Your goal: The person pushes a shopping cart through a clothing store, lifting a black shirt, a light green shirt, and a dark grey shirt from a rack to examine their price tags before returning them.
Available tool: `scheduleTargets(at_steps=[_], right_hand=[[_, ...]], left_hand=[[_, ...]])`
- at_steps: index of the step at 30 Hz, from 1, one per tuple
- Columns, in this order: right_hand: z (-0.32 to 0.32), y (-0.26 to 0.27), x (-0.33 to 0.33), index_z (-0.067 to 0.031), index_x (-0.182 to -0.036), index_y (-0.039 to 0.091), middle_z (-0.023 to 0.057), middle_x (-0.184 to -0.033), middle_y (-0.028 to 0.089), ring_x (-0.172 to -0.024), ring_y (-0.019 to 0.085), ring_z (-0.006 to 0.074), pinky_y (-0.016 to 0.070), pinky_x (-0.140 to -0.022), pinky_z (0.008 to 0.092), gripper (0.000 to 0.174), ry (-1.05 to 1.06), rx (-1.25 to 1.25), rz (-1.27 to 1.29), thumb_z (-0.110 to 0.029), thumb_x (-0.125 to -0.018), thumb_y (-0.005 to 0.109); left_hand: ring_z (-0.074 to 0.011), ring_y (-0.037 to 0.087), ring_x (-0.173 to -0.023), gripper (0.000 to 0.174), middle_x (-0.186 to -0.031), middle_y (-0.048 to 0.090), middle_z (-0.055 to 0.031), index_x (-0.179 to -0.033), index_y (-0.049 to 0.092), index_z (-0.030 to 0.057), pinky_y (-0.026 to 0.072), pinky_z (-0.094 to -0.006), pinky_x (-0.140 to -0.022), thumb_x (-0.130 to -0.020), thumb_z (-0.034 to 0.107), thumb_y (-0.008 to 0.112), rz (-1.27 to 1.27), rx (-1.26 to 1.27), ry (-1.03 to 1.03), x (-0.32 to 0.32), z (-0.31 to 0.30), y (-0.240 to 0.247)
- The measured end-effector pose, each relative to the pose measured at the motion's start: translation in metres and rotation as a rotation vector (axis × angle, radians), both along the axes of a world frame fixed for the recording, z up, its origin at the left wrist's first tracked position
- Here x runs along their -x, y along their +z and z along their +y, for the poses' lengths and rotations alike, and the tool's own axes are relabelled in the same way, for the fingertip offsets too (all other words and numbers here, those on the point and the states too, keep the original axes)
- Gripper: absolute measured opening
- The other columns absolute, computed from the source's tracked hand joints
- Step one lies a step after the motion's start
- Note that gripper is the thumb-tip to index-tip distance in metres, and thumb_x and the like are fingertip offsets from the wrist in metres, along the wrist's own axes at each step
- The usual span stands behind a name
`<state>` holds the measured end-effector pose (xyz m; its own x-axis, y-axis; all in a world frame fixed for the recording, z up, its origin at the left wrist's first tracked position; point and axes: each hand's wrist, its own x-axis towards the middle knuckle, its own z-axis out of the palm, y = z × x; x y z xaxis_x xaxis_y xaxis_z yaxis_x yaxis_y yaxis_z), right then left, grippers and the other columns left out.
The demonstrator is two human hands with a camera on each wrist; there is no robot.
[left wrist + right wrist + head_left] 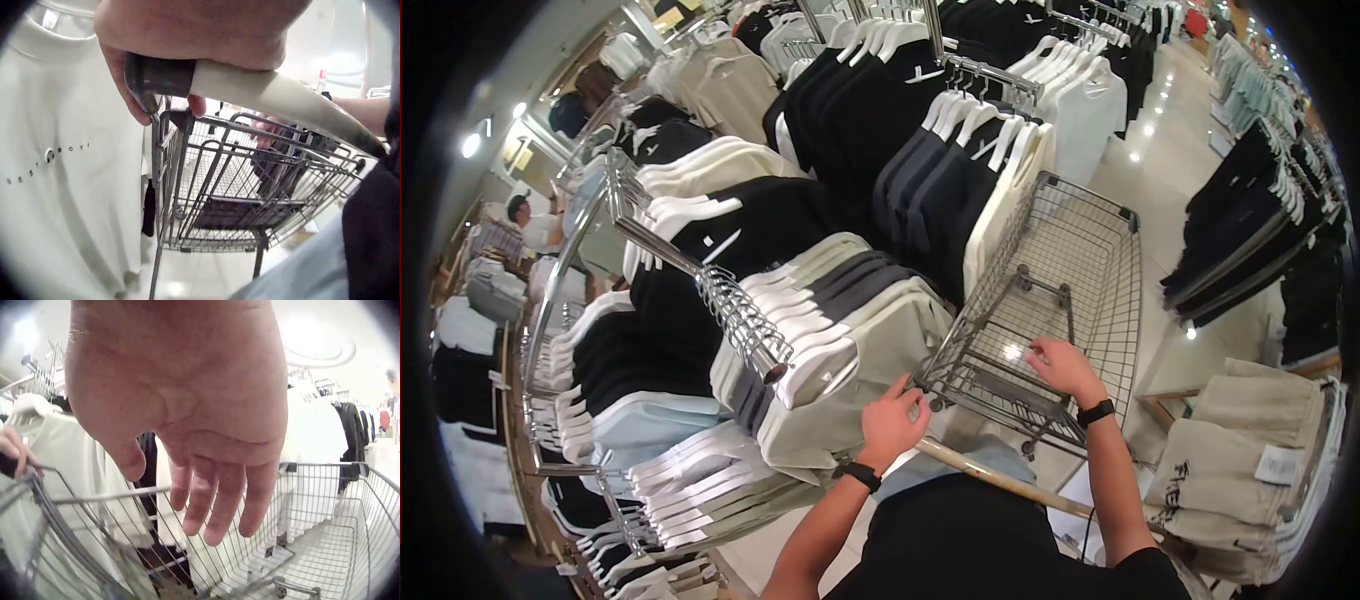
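Note:
A wire shopping cart (1040,290) stands in front of the person, its basket holding nothing visible in the head view. The left hand (894,425) is at the left end of the pale handle bar (1000,478); in the left wrist view its fingers (128,94) wrap round the dark end of the handle (250,87). The right hand (1065,368) hovers over the near part of the basket, touching nothing. In the right wrist view that hand (187,425) hangs palm toward the camera, fingers relaxed and pointing down, above the cart's wires (325,512).
Racks of hanging shirts, black (850,100), grey and pale (830,400), stand close along the cart's left side. A metal rail end (775,372) juts toward the left hand. Folded beige garments (1215,470) and dark clothes (1240,220) are on the right, beside a tiled aisle (1165,130).

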<state>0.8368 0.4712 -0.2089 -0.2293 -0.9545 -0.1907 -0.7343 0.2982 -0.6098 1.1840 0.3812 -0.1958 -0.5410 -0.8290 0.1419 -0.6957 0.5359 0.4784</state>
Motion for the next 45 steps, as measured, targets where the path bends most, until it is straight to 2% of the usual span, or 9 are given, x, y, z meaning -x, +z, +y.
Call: scheduleTargets(at_steps=[2,4,8,12,15,18,31,36,45], right_hand=[[0.005,-0.041,0.018,-0.0012,-0.113,0.071,0.0206,-0.105,0.076,-0.100,0.071,0.0417,0.0566,-0.087,0.0496,0.046,-0.008,0.040,0.032,-0.045,-0.099,0.065],[0.014,-0.072,0.031,-0.0015,-0.111,0.074,0.0219,-0.107,0.076,-0.102,0.072,0.0416,0.0574,-0.088,0.0495,0.044,0.073,-0.395,0.224,-0.042,-0.096,0.068],[0.064,-0.133,0.031,-0.0034,-0.107,0.077,0.0234,-0.105,0.076,-0.104,0.072,0.0423,0.0571,-0.090,0.0506,0.045,0.081,-0.495,0.094,-0.046,-0.095,0.068],[0.069,-0.147,0.037,-0.0044,-0.106,0.078,0.0232,-0.105,0.076,-0.104,0.072,0.0415,0.0573,-0.091,0.0508,0.045,0.147,-0.685,0.005,-0.047,-0.094,0.067],[0.056,-0.150,0.034,-0.0050,-0.103,0.077,0.0204,-0.099,0.077,-0.100,0.072,0.0408,0.0573,-0.088,0.0512,0.045,0.034,-0.413,0.000,-0.048,-0.097,0.065],[0.049,-0.136,0.035,-0.0069,-0.104,0.076,0.0200,-0.096,0.077,-0.098,0.072,0.0409,0.0573,-0.086,0.0513,0.043,-0.028,-0.317,-0.033,-0.047,-0.098,0.064],[0.042,-0.114,0.030,-0.0086,-0.105,0.074,0.0208,-0.094,0.075,-0.095,0.072,0.0421,0.0571,-0.084,0.0519,0.041,0.016,-0.350,0.070,-0.048,-0.098,0.065],[0.046,-0.111,0.030,-0.0057,-0.105,0.074,0.0194,-0.094,0.076,-0.093,0.073,0.0405,0.0574,-0.081,0.0514,0.040,0.014,-0.320,0.043,-0.044,-0.096,0.069],[0.049,-0.122,0.043,-0.0037,-0.103,0.074,0.0203,-0.094,0.076,-0.094,0.073,0.0412,0.0575,-0.083,0.0515,0.041,-0.031,-0.337,0.024,-0.044,-0.096,0.069]], left_hand=[[-0.0365,0.075,-0.081,0.015,-0.133,0.072,-0.0139,-0.089,0.077,0.0138,0.0597,-0.0457,-0.071,-0.087,0.027,0.070,-0.041,0.003,0.007,0.000,-0.001,0.000],[-0.0365,0.075,-0.081,0.015,-0.133,0.072,-0.0137,-0.088,0.078,0.0133,0.0599,-0.0457,-0.071,-0.086,0.026,0.070,-0.005,0.026,-0.034,0.001,-0.006,-0.002],[-0.0363,0.075,-0.082,0.015,-0.133,0.072,-0.0143,-0.089,0.078,0.0131,0.0601,-0.0457,-0.072,-0.086,0.026,0.071,-0.037,0.006,-0.029,0.002,-0.008,-0.003],[-0.0360,0.075,-0.084,0.015,-0.132,0.072,-0.0147,-0.091,0.079,0.0133,0.0601,-0.0459,-0.072,-0.086,0.025,0.071,-0.080,0.023,-0.027,0.003,-0.007,-0.008],[-0.0365,0.075,-0.089,0.015,-0.131,0.072,-0.0155,-0.090,0.078,0.0124,0.0602,-0.0454,-0.075,-0.087,0.024,0.069,-0.141,0.005,-0.023,0.006,-0.002,0.001],[-0.0377,0.075,-0.095,0.015,-0.130,0.073,-0.0162,-0.089,0.077,0.0116,0.0603,-0.0446,-0.078,-0.088,0.024,0.068,-0.147,-0.016,-0.022,0.013,-0.008,0.000],[-0.0376,0.074,-0.091,0.011,-0.124,0.075,-0.0147,-0.083,0.075,0.0124,0.0596,-0.0432,-0.076,-0.089,0.018,0.066,-0.067,-0.026,0.013,0.007,-0.005,-0.002],[-0.0359,0.073,-0.079,0.014,-0.124,0.074,-0.0130,-0.094,0.077,0.0105,0.0590,-0.0435,-0.067,-0.088,0.020,0.069,-0.039,0.030,-0.027,0.001,-0.008,-0.005],[-0.0355,0.073,-0.078,0.014,-0.127,0.074,-0.0123,-0.094,0.076,0.0093,0.0591,-0.0426,-0.069,-0.087,0.019,0.069,-0.017,-0.010,-0.024,0.002,-0.007,-0.007]])
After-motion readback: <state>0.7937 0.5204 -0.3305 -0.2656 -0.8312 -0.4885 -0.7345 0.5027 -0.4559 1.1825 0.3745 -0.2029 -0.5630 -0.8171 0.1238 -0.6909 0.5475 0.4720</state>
